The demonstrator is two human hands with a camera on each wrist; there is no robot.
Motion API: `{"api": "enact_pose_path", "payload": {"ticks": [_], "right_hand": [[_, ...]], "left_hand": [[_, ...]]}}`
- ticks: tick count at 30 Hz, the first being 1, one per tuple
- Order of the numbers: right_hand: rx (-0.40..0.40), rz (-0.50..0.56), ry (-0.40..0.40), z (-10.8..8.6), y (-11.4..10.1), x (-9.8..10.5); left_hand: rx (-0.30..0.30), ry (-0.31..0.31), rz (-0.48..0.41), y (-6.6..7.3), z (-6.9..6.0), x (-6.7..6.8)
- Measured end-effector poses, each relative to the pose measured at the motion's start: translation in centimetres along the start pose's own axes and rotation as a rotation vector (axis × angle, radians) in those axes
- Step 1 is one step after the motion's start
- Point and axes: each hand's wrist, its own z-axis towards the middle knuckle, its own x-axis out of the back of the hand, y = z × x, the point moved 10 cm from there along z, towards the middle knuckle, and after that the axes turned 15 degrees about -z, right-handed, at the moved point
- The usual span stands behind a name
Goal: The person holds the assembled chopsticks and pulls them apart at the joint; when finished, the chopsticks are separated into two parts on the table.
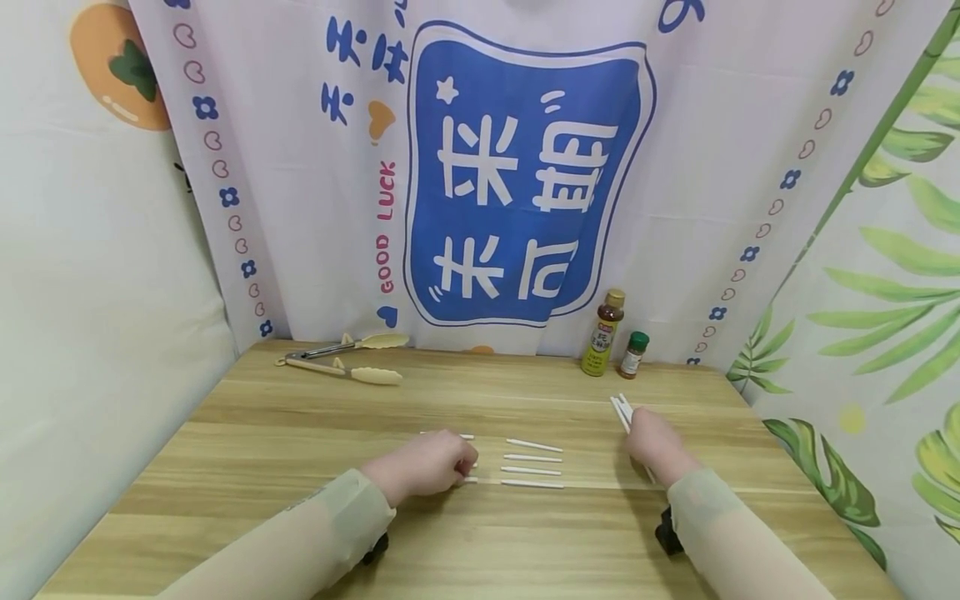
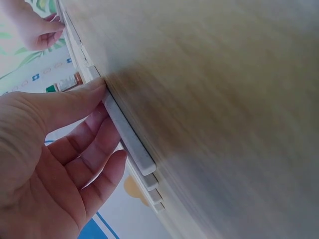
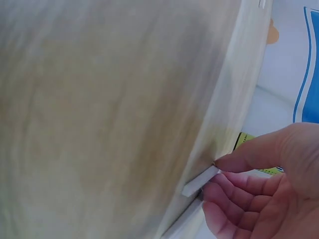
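My left hand (image 1: pixel 429 463) is low over a group of short white sticks left of the table's middle, hiding most of them. In the left wrist view, its thumb and forefinger pinch the side of a white stick (image 2: pixel 130 137) lying on the wood, with several more lined up behind it. At the right, my right hand (image 1: pixel 658 443) is over white sticks (image 1: pixel 621 410) that lie slanted. The right wrist view shows its thumb and forefinger pinching the end of one white stick (image 3: pixel 200 181), with another stick (image 3: pixel 183 217) beside it.
Between the hands, several white sticks (image 1: pixel 532 471) lie in a column of near-parallel rows. Tongs (image 1: pixel 337 358) with cream tips lie at the back left of the wooden table (image 1: pixel 300 442). A sauce bottle (image 1: pixel 602 337) and a green-capped jar (image 1: pixel 633 356) stand at the back right, before a printed curtain.
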Motion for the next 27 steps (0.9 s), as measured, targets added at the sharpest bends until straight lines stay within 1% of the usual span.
{"api": "enact_pose_path", "payload": {"ticks": [6,14,19,23,27], "right_hand": [[-0.016,0.022,-0.025,0.2,0.1,-0.9],[0.018,0.036,-0.051,0.0,-1.7,-1.1],[0.031,0.007,-0.075,0.1,-2.6,-1.3],[0.052,-0.017,-0.077,0.1,-3.3,-1.4],[0.073,0.049,-0.066,0.0,-3.9,-1.5]], "left_hand": [[-0.006,0.005,-0.002,0.2,-0.1,0.1],[-0.018,0.013,-0.015,0.3,-0.2,0.2],[-0.013,0.014,-0.005,0.3,-0.2,0.3],[-0.001,0.011,0.003,0.3,-0.3,0.3],[-0.006,0.01,0.003,0.2,-0.3,0.2]]}}
